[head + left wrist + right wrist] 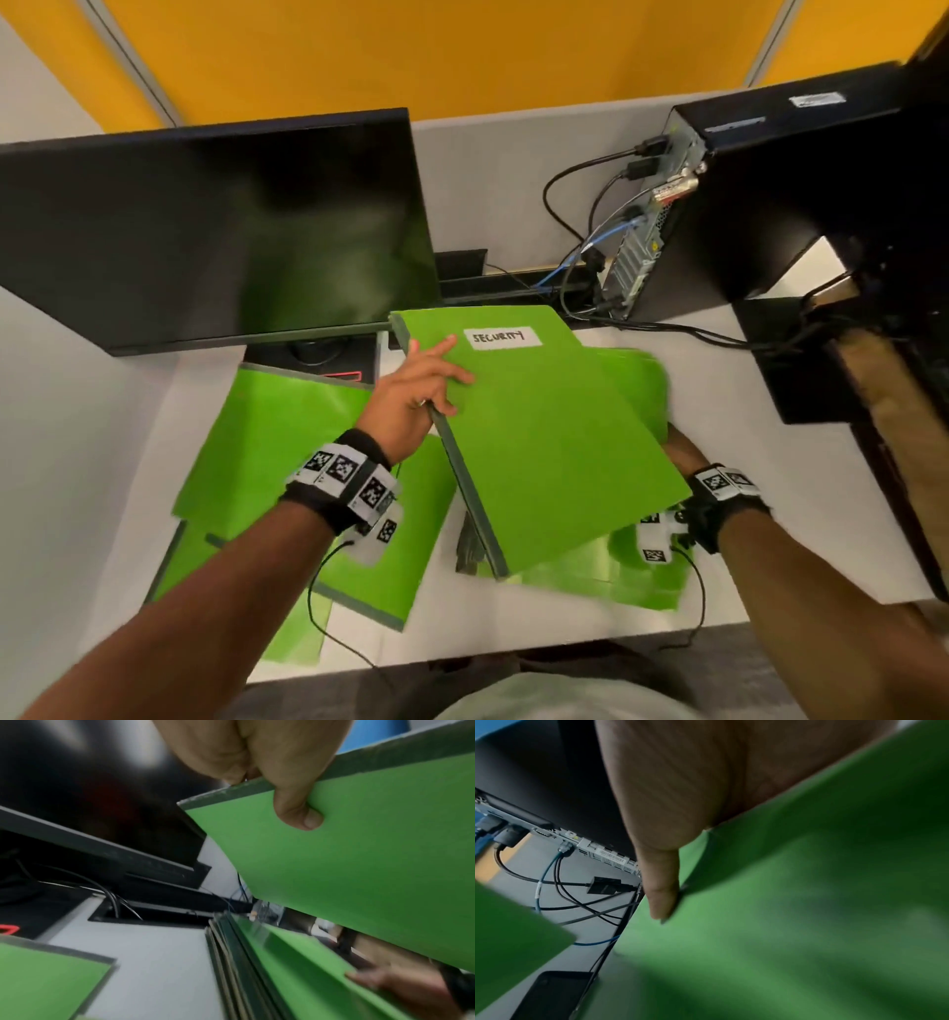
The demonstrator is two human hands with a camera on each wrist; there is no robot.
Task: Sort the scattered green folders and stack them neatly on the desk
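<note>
Lifting the SECURITY folder (539, 437), left hand (411, 395) pinching its spine (right hand (683, 455) grip hidden beneath), for squaring onto the stack (637, 565) next.

A white counter (642, 370) carries a black flat monitor (215, 226) and black computer tower (760, 195), backed by yellow partition panels (411, 46).

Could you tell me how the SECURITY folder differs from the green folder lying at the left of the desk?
The SECURITY folder is lifted and tilted, gripped by the left hand; the left folder lies flat, untouched. The SECURITY folder shows a white handwritten label; the left folder shows none. Both are bright green.
</note>
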